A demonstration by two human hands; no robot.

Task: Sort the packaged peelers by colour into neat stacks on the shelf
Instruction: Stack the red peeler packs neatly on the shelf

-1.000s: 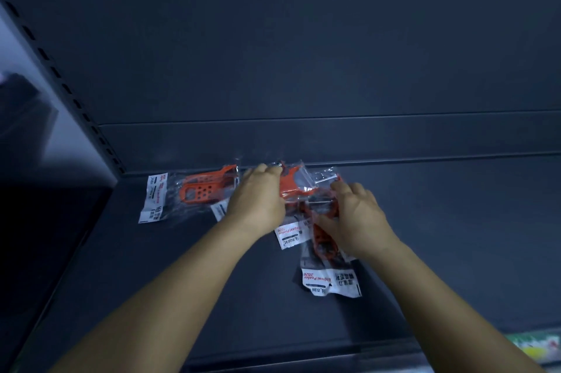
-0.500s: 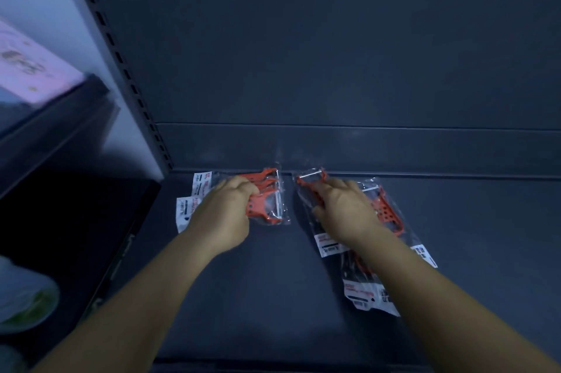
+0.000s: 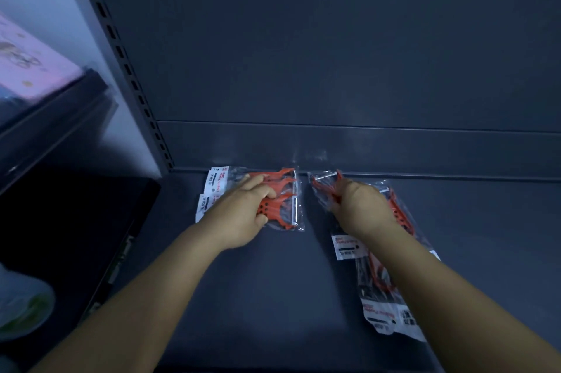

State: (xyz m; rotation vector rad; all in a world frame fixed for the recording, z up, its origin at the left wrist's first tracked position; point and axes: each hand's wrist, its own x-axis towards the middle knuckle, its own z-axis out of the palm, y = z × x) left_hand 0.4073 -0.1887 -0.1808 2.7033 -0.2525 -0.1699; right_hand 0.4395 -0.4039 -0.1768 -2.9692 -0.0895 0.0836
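Dark grey shelf (image 3: 273, 296) fills most of your view, w/ its back panel (image 3: 334, 53) rising behind and a slotted upright (image 3: 121, 62) at the left edge. Left of that upright there's a pink box (image 3: 27, 66) on a neighbouring shelf, blurred, can't read it. On your shelf, two groups of orange peelers in clear packets: the left stack (image 3: 282, 199) sits near the back edge, white label ends pointing left, packets roughly aligned on top of each other. The right lot (image 3: 391, 281) is looser, approx. three packets fanned out and overlapping, running from the back edge toward you, labels at the near end. Groups are apart, bare shelf between. Your left hand (image 3: 243, 214) rests on the left stack, fingers curled over the orange handles, holding them down. Your right hand (image 3: 361, 205) is clenched on the far end of the top packet of the right lot, plastic bunched in the fingers.
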